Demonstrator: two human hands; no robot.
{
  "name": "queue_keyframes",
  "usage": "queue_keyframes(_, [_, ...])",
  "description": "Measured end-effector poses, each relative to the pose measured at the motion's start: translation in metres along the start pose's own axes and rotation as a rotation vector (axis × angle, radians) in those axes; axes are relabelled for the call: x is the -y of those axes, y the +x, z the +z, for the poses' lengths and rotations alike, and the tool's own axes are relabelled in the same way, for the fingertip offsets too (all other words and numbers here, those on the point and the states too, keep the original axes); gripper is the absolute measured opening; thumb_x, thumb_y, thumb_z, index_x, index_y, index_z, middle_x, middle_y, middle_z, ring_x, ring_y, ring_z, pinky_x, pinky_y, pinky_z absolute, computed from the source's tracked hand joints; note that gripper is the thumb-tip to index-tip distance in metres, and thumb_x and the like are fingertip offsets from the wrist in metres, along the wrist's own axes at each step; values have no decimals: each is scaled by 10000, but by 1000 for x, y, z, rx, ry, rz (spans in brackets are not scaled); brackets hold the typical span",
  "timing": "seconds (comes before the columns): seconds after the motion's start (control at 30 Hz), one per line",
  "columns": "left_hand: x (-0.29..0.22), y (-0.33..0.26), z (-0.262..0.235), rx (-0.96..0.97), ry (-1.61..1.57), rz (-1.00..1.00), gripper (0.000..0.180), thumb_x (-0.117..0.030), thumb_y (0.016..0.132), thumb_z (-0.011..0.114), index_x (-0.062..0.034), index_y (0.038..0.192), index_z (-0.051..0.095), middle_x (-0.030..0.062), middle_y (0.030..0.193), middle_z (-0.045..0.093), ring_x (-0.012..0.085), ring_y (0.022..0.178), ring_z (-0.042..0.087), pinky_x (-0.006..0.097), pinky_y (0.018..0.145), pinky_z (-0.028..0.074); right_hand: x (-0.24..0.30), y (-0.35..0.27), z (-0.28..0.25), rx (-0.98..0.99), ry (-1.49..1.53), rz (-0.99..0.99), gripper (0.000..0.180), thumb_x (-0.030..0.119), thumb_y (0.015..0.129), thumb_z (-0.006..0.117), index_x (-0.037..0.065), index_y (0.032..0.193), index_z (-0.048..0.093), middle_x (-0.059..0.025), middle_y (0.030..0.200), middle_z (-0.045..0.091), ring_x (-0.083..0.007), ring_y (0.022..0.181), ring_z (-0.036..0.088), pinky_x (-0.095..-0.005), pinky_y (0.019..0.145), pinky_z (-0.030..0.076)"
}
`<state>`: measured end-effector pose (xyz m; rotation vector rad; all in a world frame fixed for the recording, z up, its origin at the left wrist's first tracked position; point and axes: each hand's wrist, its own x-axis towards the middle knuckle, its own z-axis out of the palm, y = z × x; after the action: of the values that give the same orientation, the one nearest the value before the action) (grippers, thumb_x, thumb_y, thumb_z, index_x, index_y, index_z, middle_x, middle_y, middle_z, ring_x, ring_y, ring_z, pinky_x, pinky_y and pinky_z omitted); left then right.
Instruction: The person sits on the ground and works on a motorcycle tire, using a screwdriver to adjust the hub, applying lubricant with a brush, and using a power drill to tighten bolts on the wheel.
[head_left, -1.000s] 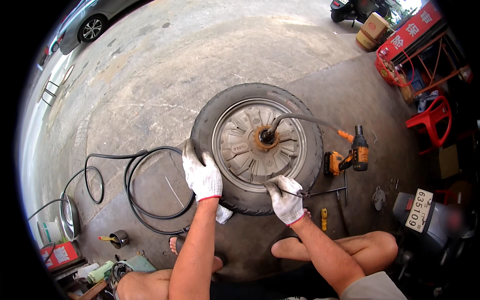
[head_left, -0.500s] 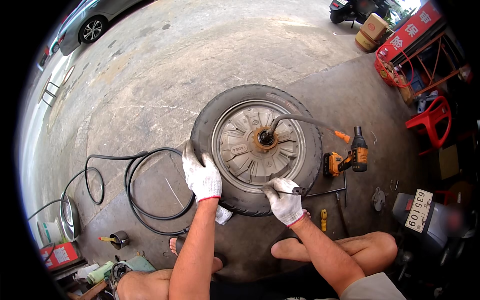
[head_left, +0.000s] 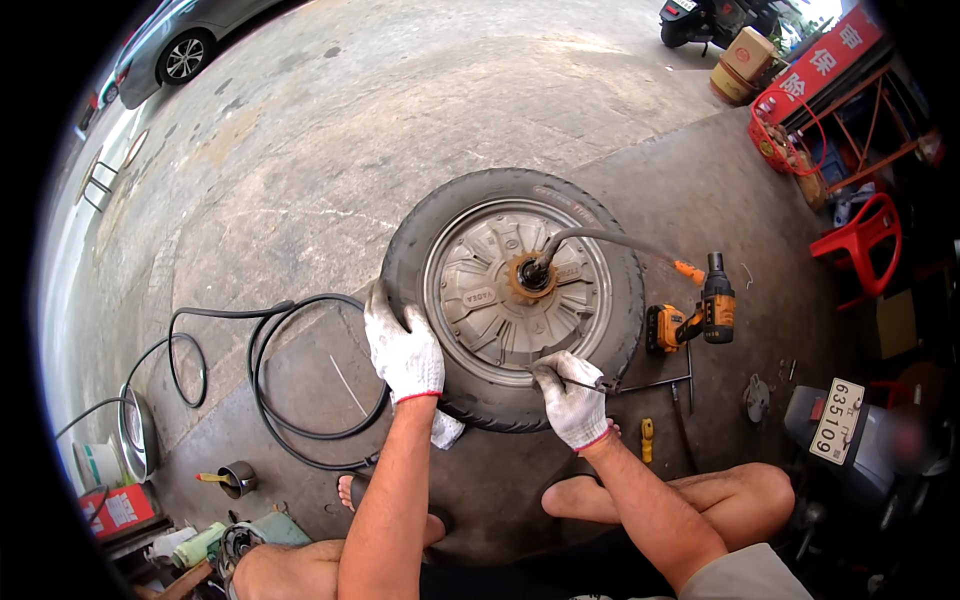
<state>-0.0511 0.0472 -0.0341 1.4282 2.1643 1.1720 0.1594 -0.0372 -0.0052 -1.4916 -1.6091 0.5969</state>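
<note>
A motor wheel [head_left: 505, 345] with a black tyre [head_left: 408, 245] lies flat in front of me, its grey metal hub facing up. My left hand [head_left: 405, 352], in a white knitted glove, rests on the tyre's left side, fingers stretched out and thumb apart. At the near right rim, my gloved right hand [head_left: 572, 400] is closed round a thin dark rod-shaped tool [head_left: 583, 383]. Its exact kind is unclear, and my fingers hide part of it. A thick grey cable [head_left: 610, 237] with an orange end [head_left: 690, 271] comes out of the hub's axle.
Right of the wheel stand an orange and black cordless impact wrench [head_left: 718, 305], a T-handle tool [head_left: 660, 381] and a yellow-handled tool [head_left: 647, 440]. A coiled black hose [head_left: 262, 390] lies left, near a metal cup [head_left: 238, 480]. A red chair [head_left: 865, 250] and a scooter [head_left: 850, 440] are at right.
My right hand has shifted slightly upward, and the dark tool in it now slants more. My left hand and the wheel stay in place.
</note>
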Motion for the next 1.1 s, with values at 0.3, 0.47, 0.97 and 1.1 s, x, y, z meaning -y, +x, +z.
queue_keyframes(0.3, [0, 0, 0, -2, -1, 8, 546, -131, 944, 567, -7, 1464, 457, 227, 1469, 494, 386, 1361, 479, 452, 1144, 381, 1, 3, -1, 22, -33, -73, 49, 11, 897, 666, 18, 848, 671, -107, 691, 643, -250, 615, 637, -373, 594, 493])
queue_keyframes(0.47, [0, -1, 0, 5, -10, -1, 541, -138, 949, 565, -8, 1464, 458, 223, 1467, 496, 381, 1359, 482, 450, 1145, 380, 2, 2, -4, 21, -17, -39, 51, 5, 884, 669, 19, 834, 671, -105, 678, 636, -262, 610, 630, -380, 590, 486])
queue_keyframes(0.97, [1, -1, 0, -9, 3, 20, 526, -134, 958, 560, -13, 1460, 462, 212, 1445, 511, 373, 1346, 489, 447, 1139, 381, -3, 1, 0, 63, -80, -24, 75, 109, 819, 749, 64, 833, 690, -127, 711, 667, -340, 678, 660, -442, 641, 511])
queue_keyframes(1.1, [1, -1, 0, 6, 3, 21, 541, -133, 957, 556, -7, 1471, 445, 222, 1464, 493, 382, 1364, 472, 454, 1149, 372, -2, 2, 0, 67, -91, -21, 71, 112, 821, 748, 70, 821, 690, -124, 709, 665, -339, 677, 658, -440, 642, 511])
